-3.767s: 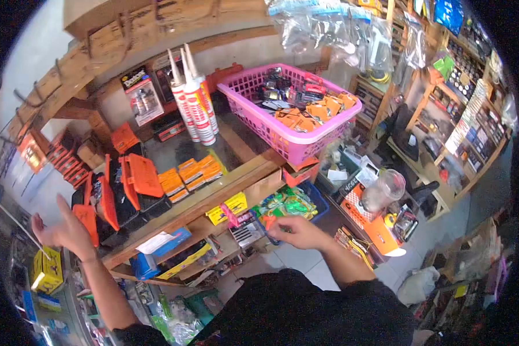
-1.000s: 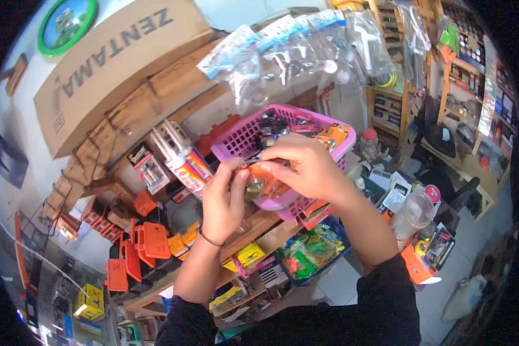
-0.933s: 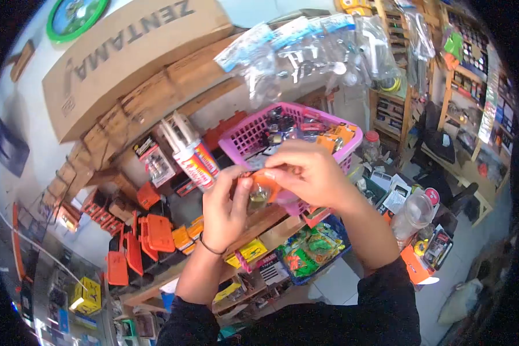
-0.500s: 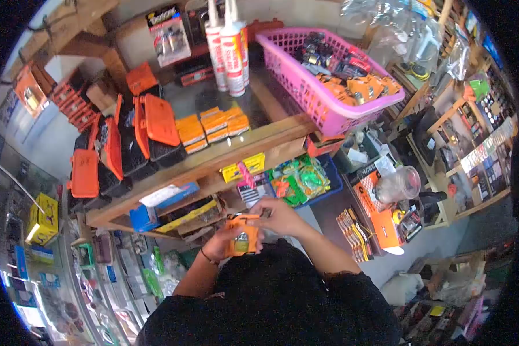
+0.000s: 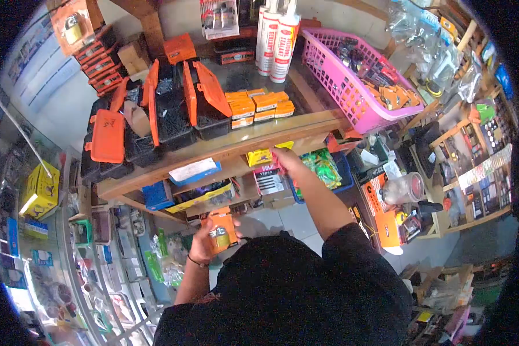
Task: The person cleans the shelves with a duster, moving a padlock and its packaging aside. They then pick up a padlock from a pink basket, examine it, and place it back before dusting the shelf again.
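An orange package with a padlock point(image 5: 220, 230) is gripped in my left hand point(image 5: 200, 242), low in front of my body. My right hand point(image 5: 285, 160) reaches out to the shelf below the counter edge, at a yellow box point(image 5: 260, 158) and just above a black-and-white striped pack point(image 5: 270, 181). Its fingertips are too small and blurred to tell whether they hold anything. Small orange boxes point(image 5: 265, 102) stand stacked on the counter above that hand.
Black bins with orange lids point(image 5: 108, 136) line the counter's left side. White sealant tubes point(image 5: 282, 49) stand behind the small boxes. A pink basket point(image 5: 352, 95) of packaged items sits at the right. A blue tray point(image 5: 345, 187) holds green packs.
My right hand has left the orange package and moved up and forward to the yellow box on the shelf. My left hand still holds the package, now lower left. The view has shifted.
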Tool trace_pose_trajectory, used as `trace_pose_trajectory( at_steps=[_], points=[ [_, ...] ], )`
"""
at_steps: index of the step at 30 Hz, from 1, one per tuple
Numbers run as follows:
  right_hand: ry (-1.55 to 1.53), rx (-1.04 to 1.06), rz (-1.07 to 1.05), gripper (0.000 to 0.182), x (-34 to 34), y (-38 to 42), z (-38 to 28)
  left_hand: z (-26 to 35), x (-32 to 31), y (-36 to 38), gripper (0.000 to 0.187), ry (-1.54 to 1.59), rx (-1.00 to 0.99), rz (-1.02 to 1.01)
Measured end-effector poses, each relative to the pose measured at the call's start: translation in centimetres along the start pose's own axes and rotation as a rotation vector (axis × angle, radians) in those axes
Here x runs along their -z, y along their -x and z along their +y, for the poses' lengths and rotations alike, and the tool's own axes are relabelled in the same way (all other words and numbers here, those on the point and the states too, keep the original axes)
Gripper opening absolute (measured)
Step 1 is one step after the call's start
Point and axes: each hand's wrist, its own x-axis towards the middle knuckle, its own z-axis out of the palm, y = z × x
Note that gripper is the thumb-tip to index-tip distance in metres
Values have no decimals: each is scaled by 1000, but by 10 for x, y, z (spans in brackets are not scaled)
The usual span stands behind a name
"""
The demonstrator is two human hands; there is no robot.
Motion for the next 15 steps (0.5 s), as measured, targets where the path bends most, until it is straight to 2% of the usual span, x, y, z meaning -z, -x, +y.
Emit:
trace_pose_trajectory(
  at_steps=[1,4,6,8,9,11,12,13,15],
  points=[
    [3,-24,25,51,-7,-2,1,-3,-6,2,60,-37,-38,6],
    [121,163,202,46,-22,-11,20,-13,0,9,63,-43,8,-23],
    [309,63,19,27,-8,2,33,-14,2,20,65,-62,5,-14],
    [86,179,-101,26,5,27,70,-16,3,32,65,-52,-8,138],
    [96,17,-267,21,21,42,81,-19,15,35,65,-16,-28,155],
    [232,-36,-195,17,28,102,66,-19,23,39,65,-27,-43,211],
    [213,-143,-198,17,35,118,70,-18,25,38,65,-33,-61,270],
    [192,-249,-200,18,44,131,81,-17,26,33,62,-66,-82,289],
    [9,-235,-154,17,50,133,133,-21,31,18,59,-40,-91,321]
  ],
)
